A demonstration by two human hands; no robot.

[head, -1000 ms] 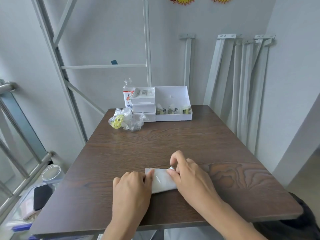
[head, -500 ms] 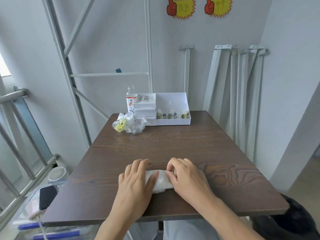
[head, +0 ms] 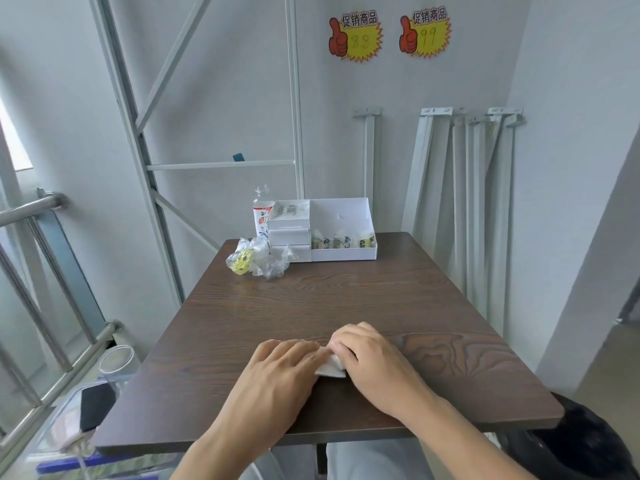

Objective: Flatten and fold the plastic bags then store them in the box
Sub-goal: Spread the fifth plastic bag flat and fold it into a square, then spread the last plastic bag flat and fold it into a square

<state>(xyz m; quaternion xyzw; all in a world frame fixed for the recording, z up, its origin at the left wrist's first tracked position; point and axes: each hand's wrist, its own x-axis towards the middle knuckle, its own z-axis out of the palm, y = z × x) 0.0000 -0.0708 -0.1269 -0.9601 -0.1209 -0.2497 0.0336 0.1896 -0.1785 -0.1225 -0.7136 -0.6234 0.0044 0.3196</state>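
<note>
Broadly, a dark wood-grain table (head: 346,299) fills the middle of the view, running from the near edge away toward a pale wall. At its far end stands a white box (head: 341,230): small drawers stacked on its left side, an open compartment on its right holding a row of folded bags (head: 343,241) set upright along the front wall. Just left of the box, touching its lower drawer, lies a heap of crumpled clear bags (head: 258,261), one with a yellow print. Behind that heap stands a clear bottle (head: 262,211) with a white and red label, close against the box's left side.

Near the front edge, both hands press down on one white bag (head: 330,369), already folded small. The left hand (head: 280,379) lies palm down, fingers extended and together, tips over the bag's left part. The right hand (head: 370,362) covers the bag's right part with fingers curled down onto it; whether they pinch an edge cannot be told. Only a small white wedge of the bag shows between the two hands, flat on the table and well apart from the box.
</note>
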